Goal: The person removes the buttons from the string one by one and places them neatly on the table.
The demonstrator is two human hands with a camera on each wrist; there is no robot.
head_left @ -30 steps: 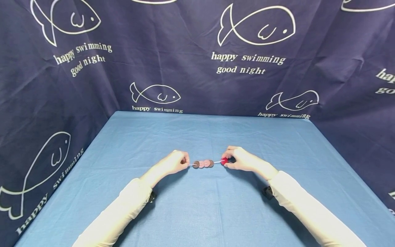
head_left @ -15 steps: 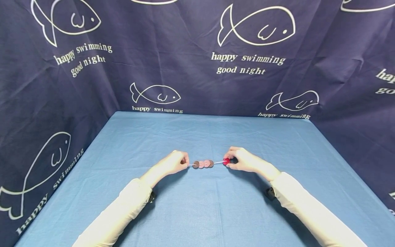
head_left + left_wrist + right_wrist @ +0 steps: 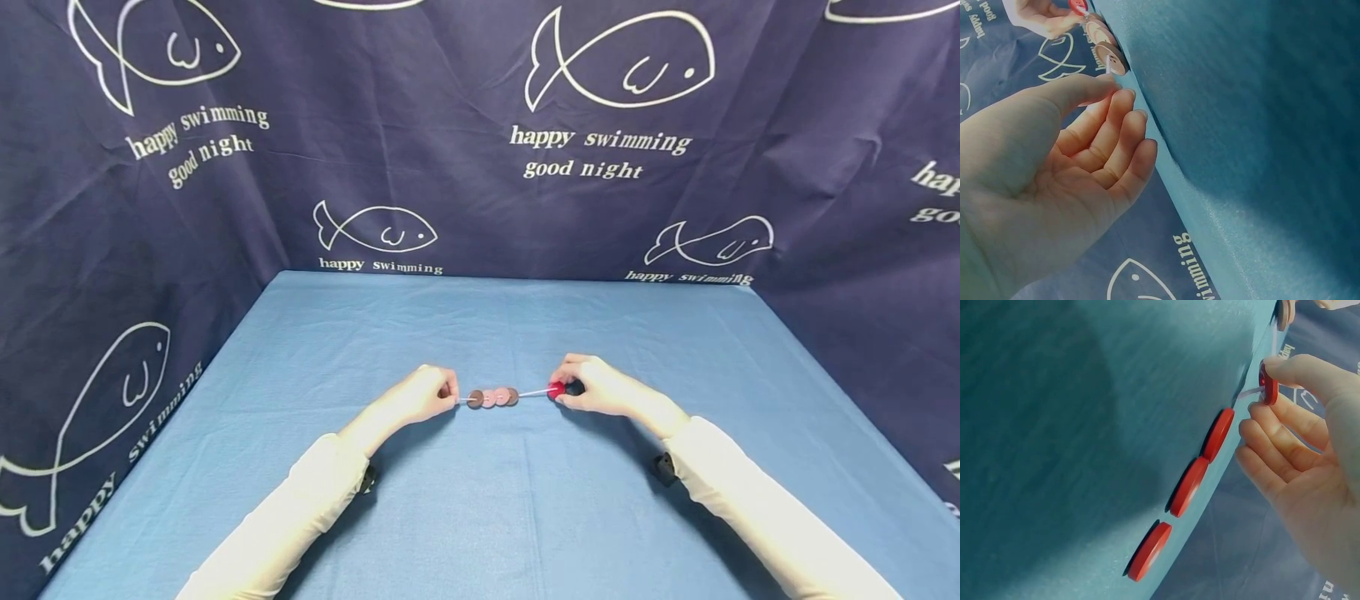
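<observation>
String (image 3: 535,392), white, runs L to R abt mid-scene, threaded thru a row of 4 overlapping brown & pink btns (image 3: 489,398) just beside L hand (image 3: 422,393), whose thumb & forefinger pinch it, other fingers loosely curled. R hand (image 3: 600,387) pinches a red btn (image 3: 1270,387) btwn thumb & forefinger, string thru it w/ a bit trailing out the other side, btn apart from the row. 3 red discs (image 3: 1189,487) lie in a line on blue cloth (image 3: 450,517) near R hand; navy fish-print backdrop (image 3: 465,167) at far side.
</observation>
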